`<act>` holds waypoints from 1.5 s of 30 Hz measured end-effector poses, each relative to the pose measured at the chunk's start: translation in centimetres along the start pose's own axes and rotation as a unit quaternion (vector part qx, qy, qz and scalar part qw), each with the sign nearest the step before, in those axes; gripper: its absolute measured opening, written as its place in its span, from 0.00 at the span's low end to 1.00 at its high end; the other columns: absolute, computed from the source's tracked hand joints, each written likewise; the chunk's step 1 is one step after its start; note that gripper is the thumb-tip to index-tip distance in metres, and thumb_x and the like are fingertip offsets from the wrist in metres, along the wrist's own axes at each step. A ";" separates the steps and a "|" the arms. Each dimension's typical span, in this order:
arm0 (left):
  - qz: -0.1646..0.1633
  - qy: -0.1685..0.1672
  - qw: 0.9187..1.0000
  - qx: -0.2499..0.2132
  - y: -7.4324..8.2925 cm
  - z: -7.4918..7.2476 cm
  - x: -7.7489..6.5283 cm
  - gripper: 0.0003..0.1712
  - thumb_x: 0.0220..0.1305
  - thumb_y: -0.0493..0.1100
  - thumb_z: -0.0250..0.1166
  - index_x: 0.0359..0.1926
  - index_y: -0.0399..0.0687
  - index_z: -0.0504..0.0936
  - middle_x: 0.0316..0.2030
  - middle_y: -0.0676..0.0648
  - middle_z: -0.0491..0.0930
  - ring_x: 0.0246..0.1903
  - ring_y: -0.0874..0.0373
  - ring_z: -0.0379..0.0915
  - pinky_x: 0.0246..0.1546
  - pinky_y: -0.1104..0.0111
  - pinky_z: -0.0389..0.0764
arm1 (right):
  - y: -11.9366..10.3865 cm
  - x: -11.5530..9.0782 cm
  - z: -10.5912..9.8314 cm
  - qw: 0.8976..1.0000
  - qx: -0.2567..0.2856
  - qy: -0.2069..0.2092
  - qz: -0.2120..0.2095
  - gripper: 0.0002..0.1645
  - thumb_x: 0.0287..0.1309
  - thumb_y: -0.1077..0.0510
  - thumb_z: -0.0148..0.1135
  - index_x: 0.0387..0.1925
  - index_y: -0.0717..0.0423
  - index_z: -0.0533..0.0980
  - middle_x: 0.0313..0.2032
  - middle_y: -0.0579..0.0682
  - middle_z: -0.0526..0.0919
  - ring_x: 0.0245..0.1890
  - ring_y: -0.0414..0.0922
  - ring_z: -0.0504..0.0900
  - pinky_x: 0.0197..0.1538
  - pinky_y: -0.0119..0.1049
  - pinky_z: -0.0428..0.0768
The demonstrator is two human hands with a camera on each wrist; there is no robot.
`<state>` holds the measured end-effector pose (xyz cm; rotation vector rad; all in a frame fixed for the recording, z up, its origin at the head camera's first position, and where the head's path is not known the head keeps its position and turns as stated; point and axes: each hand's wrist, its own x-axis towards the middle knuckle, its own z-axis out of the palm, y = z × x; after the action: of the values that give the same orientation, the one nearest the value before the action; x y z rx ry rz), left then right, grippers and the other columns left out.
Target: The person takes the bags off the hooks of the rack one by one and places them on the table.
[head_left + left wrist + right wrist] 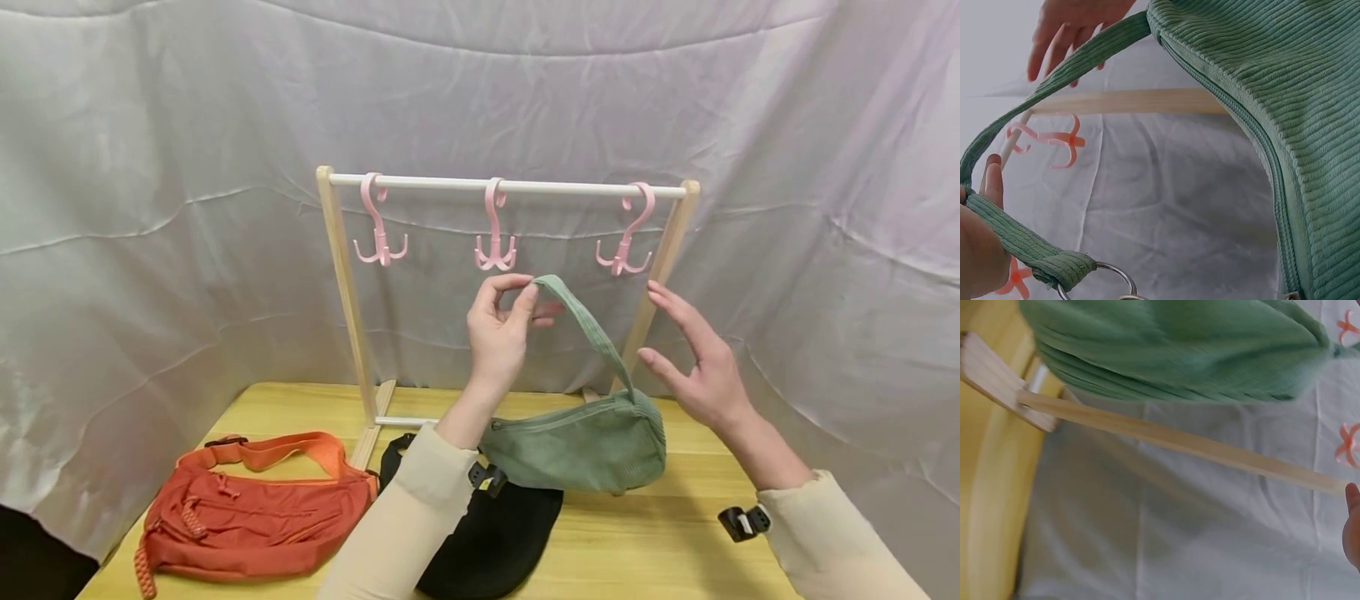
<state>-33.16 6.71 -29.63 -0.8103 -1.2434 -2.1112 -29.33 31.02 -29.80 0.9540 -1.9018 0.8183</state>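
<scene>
A green corduroy shoulder bag (577, 450) hangs by its strap (592, 329) from my left hand (501, 333), which pinches the strap near its top. The left wrist view shows the zipper (1272, 169) along the bag's edge and a metal ring (1116, 270) at the strap's end. My right hand (701, 367) is held apart from the bag, to its right, fingers extended and thumb spread. Just above the left hand is the middle pink hook (495, 237); another pink hook (622, 242) hangs up and left of the right hand.
The hooks hang on the white bar (442, 182) of a wooden-sided rack (347, 292), with a third pink hook (380, 225) at left. An orange-red bag (255, 521) and a black cap (495, 542) lie on the yellow wooden table (622, 554). Grey cloth (187, 125) surrounds it.
</scene>
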 end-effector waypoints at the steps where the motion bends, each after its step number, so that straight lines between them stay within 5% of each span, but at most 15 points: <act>1: 0.000 0.000 1.000 0.001 0.0 -0.1 0.0 0.10 0.73 0.27 0.61 0.50 0.22 0.74 0.43 0.42 0.80 0.36 0.21 0.82 0.36 0.50 0.89 | -0.5 -0.4 0.1 1.000 0.005 -0.002 0.006 0.37 0.69 0.51 0.67 0.68 0.72 0.70 0.69 0.71 0.71 0.74 0.42 0.68 0.75 0.30 0.61; 3: 0.001 -0.004 1.000 0.003 -0.2 -0.4 0.0 0.10 0.73 0.27 0.61 0.51 0.22 0.74 0.43 0.41 0.79 0.37 0.20 0.81 0.36 0.51 0.89 | -1.2 -1.1 0.3 1.000 0.014 -0.003 0.015 0.36 0.67 0.55 0.68 0.68 0.73 0.70 0.68 0.72 0.71 0.73 0.41 0.68 0.74 0.29 0.63; 13: 0.013 -0.014 1.000 0.020 -0.8 -1.5 -0.1 0.10 0.73 0.28 0.61 0.51 0.24 0.75 0.41 0.44 0.82 0.38 0.28 0.85 0.36 0.48 0.88 | 2.1 -6.6 2.0 0.999 0.038 -0.018 -0.004 0.47 0.68 0.37 0.66 0.68 0.73 0.70 0.68 0.70 0.72 0.71 0.41 0.71 0.69 0.27 0.69; 16: 0.009 -0.013 1.000 0.020 -0.9 -1.7 -0.2 0.10 0.73 0.28 0.61 0.52 0.24 0.75 0.41 0.48 0.83 0.37 0.40 0.89 0.36 0.46 0.87 | 2.3 -7.8 2.5 0.999 0.039 -0.026 -0.005 0.49 0.66 0.36 0.67 0.68 0.73 0.70 0.68 0.70 0.72 0.71 0.41 0.71 0.68 0.27 0.70; 20: 0.001 -0.010 1.000 0.026 -1.0 -2.1 -0.3 0.10 0.73 0.28 0.61 0.52 0.25 0.75 0.42 0.41 0.84 0.38 0.41 0.89 0.36 0.46 0.87 | 2.0 -8.9 2.9 0.999 0.033 -0.027 0.003 0.49 0.64 0.35 0.68 0.67 0.72 0.71 0.67 0.69 0.74 0.70 0.40 0.73 0.66 0.27 0.71; 25: -0.008 -0.004 0.999 0.035 -1.4 -2.5 -0.5 0.10 0.74 0.28 0.61 0.52 0.25 0.75 0.45 0.26 0.80 0.40 0.24 0.83 0.36 0.49 0.88 | 1.2 -9.4 3.3 0.999 0.043 -0.022 -0.005 0.45 0.65 0.38 0.68 0.66 0.73 0.72 0.64 0.72 0.75 0.68 0.39 0.75 0.67 0.26 0.72; 30: -0.016 -0.001 0.999 0.045 -1.7 -3.0 -0.7 0.10 0.74 0.30 0.61 0.52 0.26 0.75 0.46 0.27 0.80 0.40 0.27 0.84 0.36 0.55 0.89 | 0.2 -9.2 3.6 0.998 0.061 -0.006 -0.028 0.39 0.67 0.43 0.68 0.61 0.75 0.75 0.59 0.71 0.79 0.67 0.41 0.76 0.68 0.28 0.72; 37: -0.034 0.003 0.998 0.048 -2.2 -4.0 -1.0 0.10 0.73 0.29 0.61 0.52 0.25 0.75 0.47 0.21 0.79 0.41 0.26 0.84 0.37 0.48 0.88 | -0.3 -9.4 4.0 0.995 0.084 0.018 -0.057 0.30 0.69 0.50 0.68 0.54 0.76 0.79 0.52 0.67 0.84 0.61 0.42 0.81 0.64 0.27 0.75; 45: -0.062 -0.001 0.995 0.077 -3.4 -5.8 -1.4 0.10 0.72 0.30 0.64 0.51 0.28 0.78 0.47 0.27 0.82 0.40 0.38 0.88 0.39 0.50 0.88 | -0.5 -9.8 4.3 0.992 0.108 0.027 -0.053 0.24 0.68 0.56 0.69 0.54 0.75 0.81 0.49 0.68 0.84 0.56 0.45 0.84 0.61 0.26 0.77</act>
<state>-35.87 3.18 -34.79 -0.6846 -1.4714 -2.0782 -27.05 30.25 -40.27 1.1419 -1.7257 0.9910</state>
